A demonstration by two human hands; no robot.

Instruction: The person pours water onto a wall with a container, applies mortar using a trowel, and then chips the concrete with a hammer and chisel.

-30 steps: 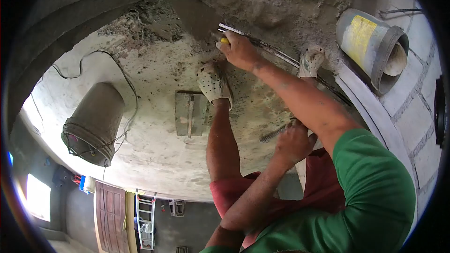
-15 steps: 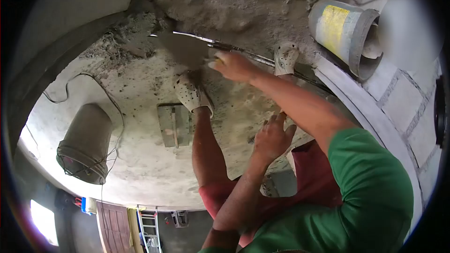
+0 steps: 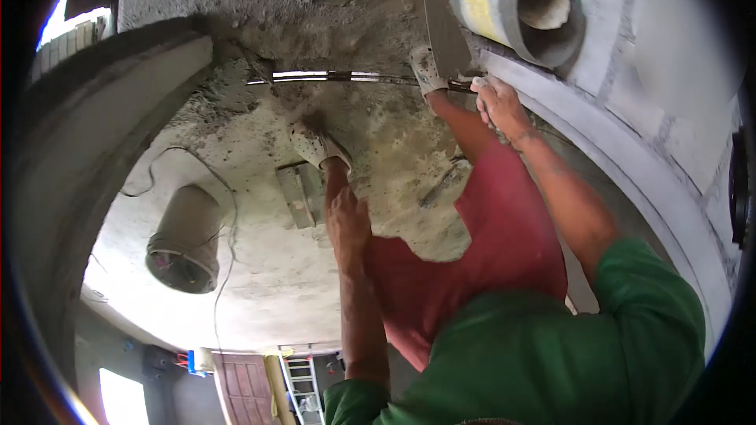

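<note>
My right hand point(image 3: 502, 110) is closed around the handle end of a trowel, its wide grey blade point(image 3: 446, 35) pointing up beside the wet mortar and the tipped bucket point(image 3: 482, 8). My left hand point(image 3: 347, 224) rests on my left lower leg, fingers extended and holding nothing. On the floor near that leg lies a flat plastering float point(image 3: 302, 195) with a bar handle. Between my feet and the mortar point(image 3: 346, 27) runs a long thin strip point(image 3: 339, 76) with bright reflections. The trowel's handle is mostly hidden by my fingers.
Another bucket point(image 3: 185, 240) lies on the left, near a loose cable point(image 3: 234, 228). A dark, slim tool point(image 3: 441, 182) rests on the floor between my legs. A block wall point(image 3: 654, 94) stands on the right; a ladder point(image 3: 302, 386) and a door point(image 3: 244, 389) are behind.
My right hand has swung the trowel rightward, from above the left foot to near the tipped bucket. My left hand has moved left onto my leg. The camera view has shifted.
</note>
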